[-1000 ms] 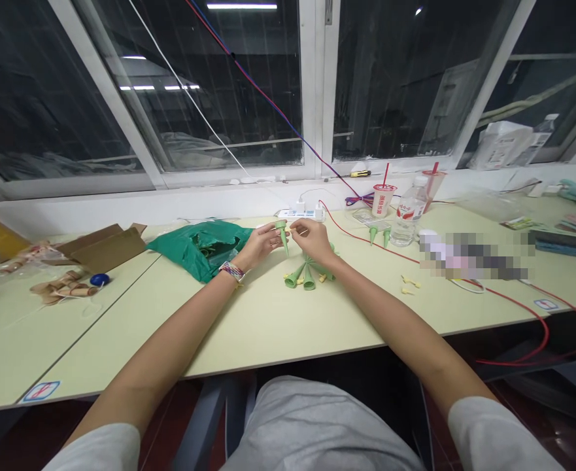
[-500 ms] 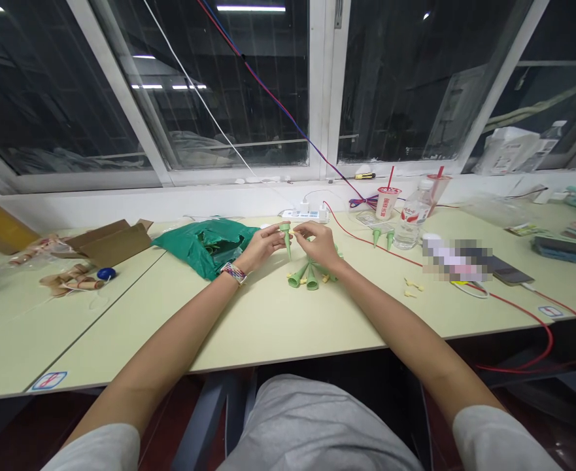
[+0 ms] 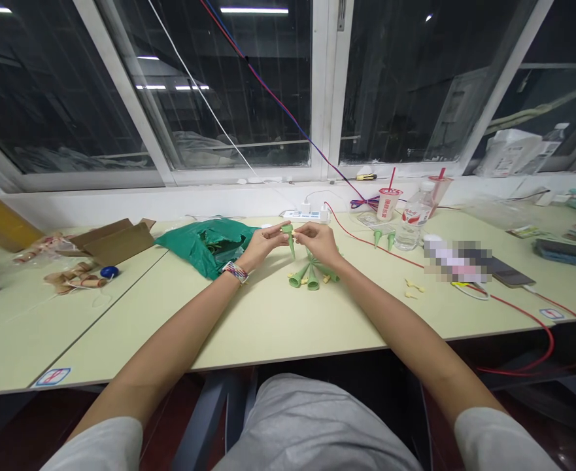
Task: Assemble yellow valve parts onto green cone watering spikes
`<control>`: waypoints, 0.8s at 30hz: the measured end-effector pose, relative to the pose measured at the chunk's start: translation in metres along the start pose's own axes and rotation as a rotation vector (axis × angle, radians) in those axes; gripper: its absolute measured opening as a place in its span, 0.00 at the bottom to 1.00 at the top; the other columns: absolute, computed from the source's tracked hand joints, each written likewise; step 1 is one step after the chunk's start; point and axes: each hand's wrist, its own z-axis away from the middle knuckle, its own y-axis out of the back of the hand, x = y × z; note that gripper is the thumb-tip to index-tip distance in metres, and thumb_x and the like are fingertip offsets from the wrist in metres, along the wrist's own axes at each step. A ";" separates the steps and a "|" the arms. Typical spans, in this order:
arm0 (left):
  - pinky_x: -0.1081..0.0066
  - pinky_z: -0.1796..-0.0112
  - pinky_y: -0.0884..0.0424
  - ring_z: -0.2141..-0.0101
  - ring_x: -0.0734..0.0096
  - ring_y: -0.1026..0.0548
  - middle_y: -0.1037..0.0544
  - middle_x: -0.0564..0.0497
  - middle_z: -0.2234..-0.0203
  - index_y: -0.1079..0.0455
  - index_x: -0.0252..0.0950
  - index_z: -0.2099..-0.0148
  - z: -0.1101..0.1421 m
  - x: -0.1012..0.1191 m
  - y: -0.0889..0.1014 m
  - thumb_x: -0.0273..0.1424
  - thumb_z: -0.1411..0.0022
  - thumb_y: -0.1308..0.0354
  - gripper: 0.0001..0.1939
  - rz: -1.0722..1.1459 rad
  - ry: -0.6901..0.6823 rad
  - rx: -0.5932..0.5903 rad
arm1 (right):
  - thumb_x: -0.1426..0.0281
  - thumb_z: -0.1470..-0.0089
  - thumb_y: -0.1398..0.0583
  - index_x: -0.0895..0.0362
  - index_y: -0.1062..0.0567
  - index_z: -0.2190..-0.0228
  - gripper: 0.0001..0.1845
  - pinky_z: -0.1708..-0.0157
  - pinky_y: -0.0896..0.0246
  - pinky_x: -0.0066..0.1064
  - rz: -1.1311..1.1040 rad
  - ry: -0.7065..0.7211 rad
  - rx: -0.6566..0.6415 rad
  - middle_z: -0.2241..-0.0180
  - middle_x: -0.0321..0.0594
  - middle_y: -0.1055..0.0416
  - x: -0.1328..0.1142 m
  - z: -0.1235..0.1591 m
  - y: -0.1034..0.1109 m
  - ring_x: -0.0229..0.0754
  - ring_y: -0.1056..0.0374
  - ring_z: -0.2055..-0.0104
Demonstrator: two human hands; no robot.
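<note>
Nearest, both bare forearms reach out from pale grey sleeves across the bench (image 3: 268, 320). The left hand (image 3: 263, 247) and right hand (image 3: 320, 242) are raised just above it and have drawn closer together than a moment ago, with the work now a little further right. The left fingers (image 3: 278, 230) are curled in a pinch on the top of a green spike (image 3: 291, 242), which hangs tip down, slightly tilted. The right fingers (image 3: 307, 229) are also pinched, meeting the spike's top and apparently holding a small yellow piece (image 3: 295, 231), though it is too small to be sure. A woven bracelet (image 3: 235, 272) circles the left wrist. Just beneath the hands, more green spikes (image 3: 312, 278) lie fanned out, with yellow bits (image 3: 325, 279) among them. To the left sits a green plastic bag (image 3: 206, 248), and beyond it a cardboard box (image 3: 116, 242), tan strips (image 3: 72, 281) and a blue lid (image 3: 108, 272). To the right are two upright spikes (image 3: 383, 239), a water bottle (image 3: 411, 219), a cup with a red straw (image 3: 387, 203), a phone (image 3: 510, 271) and a red cable (image 3: 527, 313). A power strip (image 3: 304, 216) lies against the windowsill.
</note>
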 end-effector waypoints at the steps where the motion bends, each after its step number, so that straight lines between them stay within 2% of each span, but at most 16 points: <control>1: 0.55 0.49 0.22 0.58 0.57 0.17 0.14 0.43 0.60 0.20 0.33 0.39 0.000 0.000 0.000 0.41 0.49 0.21 0.36 -0.015 0.001 0.008 | 0.63 0.48 0.33 0.55 0.18 0.69 0.08 0.60 0.25 0.36 0.004 0.002 -0.006 0.71 0.39 0.19 0.000 -0.001 0.001 0.45 0.22 0.66; 4: 0.57 0.52 0.20 0.61 0.59 0.18 0.14 0.43 0.61 0.17 0.32 0.46 -0.001 -0.002 -0.001 0.42 0.51 0.21 0.32 -0.019 0.033 0.005 | 0.64 0.49 0.33 0.55 0.18 0.70 0.07 0.58 0.26 0.37 0.055 0.069 -0.036 0.69 0.40 0.18 -0.002 -0.002 0.003 0.44 0.22 0.65; 7: 0.58 0.54 0.20 0.60 0.59 0.18 0.14 0.42 0.60 0.15 0.32 0.49 -0.001 -0.003 -0.002 0.43 0.51 0.21 0.30 -0.022 0.028 0.004 | 0.63 0.51 0.32 0.55 0.18 0.70 0.08 0.60 0.26 0.37 0.000 0.026 -0.066 0.70 0.40 0.18 -0.002 -0.003 0.006 0.44 0.22 0.66; 10: 0.57 0.53 0.19 0.61 0.59 0.19 0.14 0.43 0.61 0.15 0.32 0.48 -0.001 -0.002 -0.004 0.44 0.51 0.21 0.31 -0.085 -0.023 0.041 | 0.62 0.53 0.30 0.56 0.19 0.71 0.10 0.62 0.26 0.36 -0.069 -0.047 -0.076 0.73 0.39 0.20 0.000 -0.004 0.006 0.44 0.22 0.68; 14: 0.54 0.53 0.18 0.63 0.59 0.19 0.14 0.44 0.61 0.16 0.31 0.46 0.000 -0.002 -0.005 0.46 0.52 0.21 0.35 -0.124 -0.049 0.060 | 0.63 0.53 0.30 0.56 0.19 0.71 0.09 0.63 0.26 0.36 -0.037 -0.042 -0.066 0.73 0.39 0.21 0.003 -0.005 0.007 0.43 0.23 0.68; 18: 0.52 0.53 0.19 0.66 0.61 0.20 0.15 0.46 0.66 0.17 0.30 0.44 0.000 -0.001 -0.006 0.46 0.52 0.21 0.37 -0.164 -0.056 0.074 | 0.62 0.53 0.29 0.56 0.19 0.71 0.11 0.63 0.26 0.36 -0.066 -0.062 -0.079 0.74 0.39 0.21 0.003 -0.004 0.007 0.44 0.23 0.69; 22: 0.55 0.52 0.20 0.64 0.60 0.19 0.15 0.46 0.65 0.18 0.31 0.44 0.000 -0.001 -0.008 0.46 0.50 0.22 0.35 -0.117 -0.044 0.065 | 0.61 0.53 0.29 0.56 0.20 0.71 0.12 0.62 0.26 0.36 -0.089 -0.062 -0.079 0.73 0.39 0.21 0.000 -0.005 0.006 0.43 0.23 0.68; 24: 0.58 0.54 0.20 0.63 0.61 0.19 0.16 0.46 0.65 0.18 0.32 0.44 0.000 0.000 -0.008 0.45 0.50 0.22 0.34 -0.065 -0.013 0.064 | 0.59 0.50 0.30 0.56 0.20 0.69 0.13 0.62 0.26 0.35 -0.047 -0.038 -0.118 0.71 0.39 0.21 -0.006 -0.005 0.010 0.43 0.23 0.67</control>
